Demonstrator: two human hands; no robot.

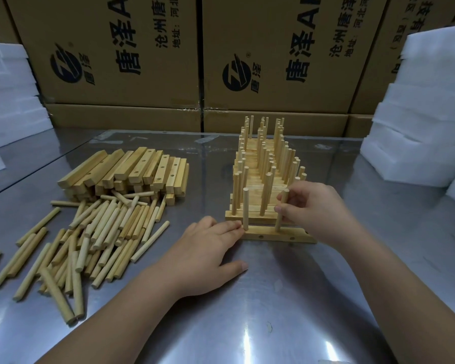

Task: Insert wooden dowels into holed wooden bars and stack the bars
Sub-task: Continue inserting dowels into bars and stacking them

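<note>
A holed wooden bar (269, 235) lies on the metal table in front of me. One dowel (246, 208) stands upright in its left end. My right hand (313, 206) pinches a second upright dowel (282, 208) standing in the bar's middle. My left hand (208, 248) lies flat on the table, its fingertips touching the bar's left end. Right behind the bar stands a stack of finished bars with dowels (263, 174). A pile of loose dowels (95, 232) and a pile of empty bars (132, 172) lie to the left.
The steel table (247, 324) reflects light. Cardboard boxes (195, 61) form a wall at the back. White foam blocks are stacked at the left (8, 101) and at the right (426, 114).
</note>
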